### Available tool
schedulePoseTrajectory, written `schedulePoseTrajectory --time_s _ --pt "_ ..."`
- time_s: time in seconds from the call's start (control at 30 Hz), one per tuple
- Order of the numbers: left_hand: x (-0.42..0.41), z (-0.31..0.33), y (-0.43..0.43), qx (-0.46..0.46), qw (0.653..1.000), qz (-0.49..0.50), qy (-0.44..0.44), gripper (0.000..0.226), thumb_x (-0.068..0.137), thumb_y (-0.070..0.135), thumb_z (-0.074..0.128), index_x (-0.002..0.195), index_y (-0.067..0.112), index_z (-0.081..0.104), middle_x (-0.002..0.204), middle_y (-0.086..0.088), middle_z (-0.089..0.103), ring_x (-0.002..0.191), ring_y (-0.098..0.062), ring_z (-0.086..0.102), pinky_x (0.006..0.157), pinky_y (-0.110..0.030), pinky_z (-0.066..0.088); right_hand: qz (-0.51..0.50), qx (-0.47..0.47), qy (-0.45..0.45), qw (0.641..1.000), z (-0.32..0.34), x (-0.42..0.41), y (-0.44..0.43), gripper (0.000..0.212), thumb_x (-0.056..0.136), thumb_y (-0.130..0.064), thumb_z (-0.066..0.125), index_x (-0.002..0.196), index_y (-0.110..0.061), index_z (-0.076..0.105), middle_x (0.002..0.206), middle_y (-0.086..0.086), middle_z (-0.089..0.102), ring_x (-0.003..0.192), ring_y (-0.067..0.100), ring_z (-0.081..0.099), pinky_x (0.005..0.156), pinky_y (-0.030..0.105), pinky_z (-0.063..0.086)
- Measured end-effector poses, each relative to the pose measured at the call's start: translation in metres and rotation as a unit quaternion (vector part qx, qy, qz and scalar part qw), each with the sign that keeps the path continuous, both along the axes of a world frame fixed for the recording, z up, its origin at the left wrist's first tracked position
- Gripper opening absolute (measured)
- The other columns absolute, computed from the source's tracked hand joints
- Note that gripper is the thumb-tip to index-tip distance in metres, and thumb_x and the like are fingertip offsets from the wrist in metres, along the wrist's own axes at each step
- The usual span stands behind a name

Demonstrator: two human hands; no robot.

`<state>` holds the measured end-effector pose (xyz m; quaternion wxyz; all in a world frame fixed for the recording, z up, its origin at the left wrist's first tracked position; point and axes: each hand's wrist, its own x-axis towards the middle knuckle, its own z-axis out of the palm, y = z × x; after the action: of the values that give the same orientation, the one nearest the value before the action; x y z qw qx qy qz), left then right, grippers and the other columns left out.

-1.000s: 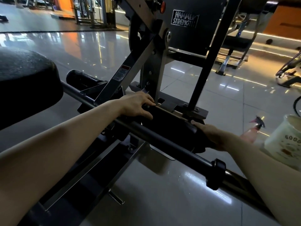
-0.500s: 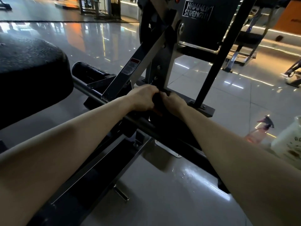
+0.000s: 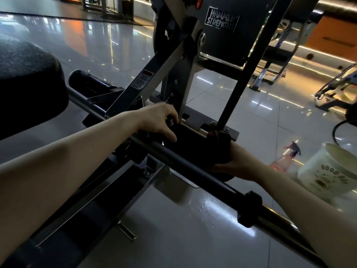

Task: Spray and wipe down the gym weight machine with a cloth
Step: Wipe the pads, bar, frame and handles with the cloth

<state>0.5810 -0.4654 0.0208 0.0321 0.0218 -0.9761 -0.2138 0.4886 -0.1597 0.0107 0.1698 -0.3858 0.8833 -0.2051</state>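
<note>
The Hammer Strength weight machine (image 3: 150,78) fills the middle of the view, with a black roller pad (image 3: 191,144) behind its long steel bar (image 3: 204,176). My left hand (image 3: 161,121) grips the pad's left end, fingers curled over the top and thumb pointing down the front. At the pad's right end, my right hand (image 3: 234,163) holds a dark cloth (image 3: 220,141) against it. A pink spray bottle (image 3: 285,158) with a dark trigger stands on the floor to the right, apart from both hands.
A white bucket (image 3: 332,171) with printed lettering stands at the right, beside the spray bottle. A black seat pad (image 3: 25,84) bulges in at the left. A black collar (image 3: 249,208) sits on the bar near my right forearm. Other gym machines (image 3: 336,93) stand on the glossy tiles behind.
My right hand slid with the cloth from beside my left hand along the pad to its right end. My left hand stayed at the pad's left end.
</note>
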Motion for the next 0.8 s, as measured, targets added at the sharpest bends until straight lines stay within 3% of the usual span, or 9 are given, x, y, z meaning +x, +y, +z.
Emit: schedulePoseTrajectory --time_s 0.13,0.23,0.4,0.5,0.6,0.73,0.8 --pt "-0.003 -0.003 0.003 -0.051 0.999 0.001 -0.011 0.086 0.052 0.073 0.084 0.126 0.040 0.058 0.123 0.014 0.055 0.109 -0.010 0.057 0.095 -0.040 0.055 -0.047 -0.096 -0.199 0.974 0.002 -0.008 0.006 0.061 0.066 -0.045 0.085 0.118 -0.022 0.061 0.103 0.000 0.069 0.092 0.012 0.070 0.079 0.026 0.057" --pt "-0.005 -0.006 0.001 -0.064 0.998 0.011 0.019 0.079 0.057 0.082 0.073 0.125 0.044 0.060 0.117 0.020 0.060 0.106 -0.006 0.058 0.096 -0.043 0.052 -0.077 -0.142 -0.319 0.934 -0.002 -0.018 0.010 0.062 0.075 -0.039 0.079 0.123 -0.005 0.059 0.098 0.010 0.069 0.083 0.021 0.072 0.070 0.029 0.056" --pt "-0.001 -0.004 0.005 -0.049 0.998 0.017 0.038 0.066 0.069 0.077 0.072 0.124 0.040 0.067 0.125 0.018 0.064 0.111 -0.006 0.060 0.098 -0.044 0.051 -0.108 -0.115 -0.383 0.910 -0.001 -0.030 0.009 0.064 0.086 -0.046 0.073 0.125 0.001 0.055 0.087 0.013 0.067 0.075 0.028 0.067 0.068 0.041 0.054" --pt "0.002 -0.002 0.009 -0.052 0.998 0.019 0.037 0.063 0.075 0.071 0.074 0.127 0.035 0.069 0.136 0.019 0.060 0.119 -0.007 0.057 0.104 -0.044 0.047 -0.124 -0.096 -0.387 0.909 0.005 -0.033 0.009 0.064 0.086 -0.049 0.072 0.123 0.001 0.058 0.087 0.012 0.069 0.076 0.027 0.070 0.070 0.039 0.055" --pt "0.003 0.000 0.010 -0.056 0.998 0.016 0.035 0.062 0.076 0.069 0.074 0.127 0.034 0.069 0.138 0.019 0.059 0.122 -0.007 0.056 0.104 -0.043 0.048 -0.169 -0.040 -0.313 0.934 0.014 -0.032 -0.013 0.063 0.086 -0.055 0.069 0.117 -0.001 0.062 0.095 0.014 0.070 0.082 0.029 0.070 0.073 0.039 0.055" --pt "-0.001 -0.001 0.010 -0.064 0.997 0.023 0.031 0.064 0.074 0.072 0.073 0.127 0.035 0.069 0.133 0.018 0.061 0.120 -0.009 0.056 0.102 -0.043 0.047 -0.193 0.052 0.042 0.979 0.009 -0.011 -0.070 0.053 0.105 -0.047 0.043 0.123 -0.001 0.061 0.123 0.021 0.064 0.112 0.038 0.062 0.095 0.041 0.046" --pt "-0.001 -0.004 0.009 -0.066 0.997 0.033 0.030 0.063 0.071 0.076 0.071 0.122 0.038 0.070 0.127 0.018 0.063 0.116 -0.009 0.057 0.098 -0.043 0.048 -0.153 0.035 0.141 0.977 0.004 0.003 -0.105 0.044 0.106 -0.043 0.040 0.120 -0.007 0.062 0.116 0.018 0.067 0.107 0.038 0.064 0.087 0.042 0.048"
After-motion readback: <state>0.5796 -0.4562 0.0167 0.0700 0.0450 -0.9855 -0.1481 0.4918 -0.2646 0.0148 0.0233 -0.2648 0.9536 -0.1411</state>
